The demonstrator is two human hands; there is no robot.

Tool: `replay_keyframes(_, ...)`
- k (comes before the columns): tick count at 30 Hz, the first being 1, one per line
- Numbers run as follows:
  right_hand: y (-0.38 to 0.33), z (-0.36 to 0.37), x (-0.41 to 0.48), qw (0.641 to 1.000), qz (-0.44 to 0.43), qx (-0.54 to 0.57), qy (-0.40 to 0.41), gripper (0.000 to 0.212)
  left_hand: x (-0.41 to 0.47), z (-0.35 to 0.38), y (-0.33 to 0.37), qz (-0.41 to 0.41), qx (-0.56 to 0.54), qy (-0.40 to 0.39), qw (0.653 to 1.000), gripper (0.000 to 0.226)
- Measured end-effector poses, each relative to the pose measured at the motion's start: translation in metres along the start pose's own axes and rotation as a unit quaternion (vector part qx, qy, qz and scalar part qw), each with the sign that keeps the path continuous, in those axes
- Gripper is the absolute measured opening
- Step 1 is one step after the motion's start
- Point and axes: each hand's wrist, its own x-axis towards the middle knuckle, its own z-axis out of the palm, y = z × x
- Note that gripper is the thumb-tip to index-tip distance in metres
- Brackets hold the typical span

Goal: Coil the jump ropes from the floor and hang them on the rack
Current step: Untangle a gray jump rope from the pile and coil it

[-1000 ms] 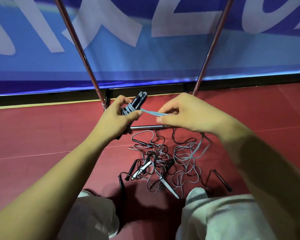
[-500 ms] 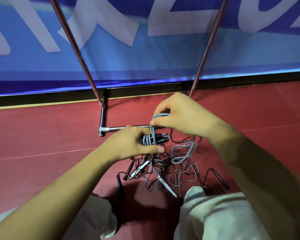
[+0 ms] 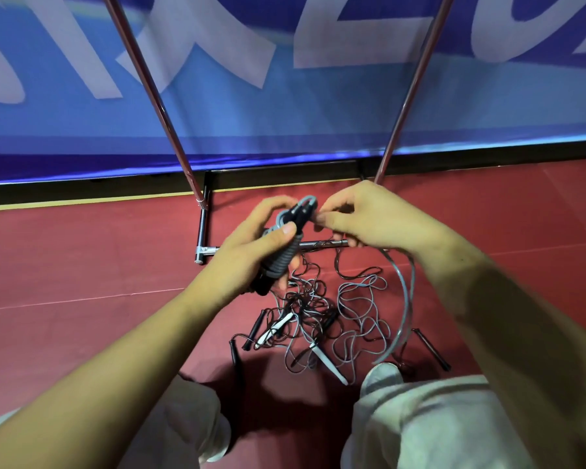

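Observation:
My left hand [image 3: 251, 245] grips the black handles of a jump rope [image 3: 286, 255], with several turns of grey cord wound round them. My right hand [image 3: 362, 214] pinches that grey cord just beyond the handle tips. From there the cord hangs in a long loop [image 3: 405, 299] down to the floor. Below my hands a tangled pile of jump ropes [image 3: 318, 319], grey and black, lies on the red floor with several handles sticking out. The rack [image 3: 142, 72] stands behind, its two slanted metal poles rising from a base frame on the floor.
A blue banner with white lettering [image 3: 285, 96] runs along the wall behind the rack. The rack's base bar [image 3: 203, 225] lies on the floor just beyond my hands. My knees in light trousers [image 3: 437, 424] and a shoe tip [image 3: 383, 374] are at the bottom.
My left hand has lifted the handle bundle up and tilted it upright. My right hand has carried the grey cord over the handle tips, adding a turn; more wraps show on the handles.

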Motion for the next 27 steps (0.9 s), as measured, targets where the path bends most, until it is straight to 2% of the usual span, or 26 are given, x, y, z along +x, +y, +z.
replay_keyframes(4, 0.001, 0.000, -0.002, 1.000, 0.010, 0.001, -0.020, 0.018, 0.004, -0.003, 0.005, -0.005, -0.015, 0.051, 0.999, 0.041)
replay_keyframes(7, 0.001, -0.001, -0.001, 1.000, 0.005, -0.012, -0.010, 0.013, 0.006, -0.004, 0.010, -0.017, 0.002, 0.085, 0.996, 0.027)
replay_keyframes(12, 0.000, 0.005, -0.003, 0.999, 0.020, -0.025, -0.023, 0.008, 0.007, -0.007, 0.015, -0.029, 0.055, 0.163, 0.985, 0.018)
replay_keyframes(16, -0.005, 0.000, -0.005, 0.998, 0.014, -0.060, -0.003, 0.015, 0.012, -0.018, 0.007, -0.028, 0.131, 0.202, 0.970, 0.015)
replay_keyframes(18, -0.012, 0.002, -0.007, 0.998, -0.008, -0.056, -0.031, 0.017, 0.013, -0.024, 0.000, -0.008, 0.261, 0.209, 0.942, 0.020)
replay_keyframes(20, -0.018, 0.007, -0.010, 0.996, -0.034, -0.063, -0.047, 0.017, 0.012, -0.026, -0.004, -0.008, 0.414, 0.207, 0.886, 0.031)
replay_keyframes(23, -0.022, 0.017, -0.012, 0.991, -0.069, -0.099, -0.051, 0.013, 0.010, -0.024, -0.007, -0.033, 0.531, 0.187, 0.826, 0.034)
replay_keyframes(25, -0.024, 0.018, -0.013, 0.991, -0.076, -0.107, -0.038, 0.013, 0.008, -0.020, -0.009, -0.025, 0.580, 0.139, 0.802, 0.036)
replay_keyframes(27, -0.024, 0.014, -0.013, 0.991, -0.083, -0.101, -0.020, 0.012, 0.007, -0.018, -0.007, -0.040, 0.578, 0.060, 0.813, 0.042)
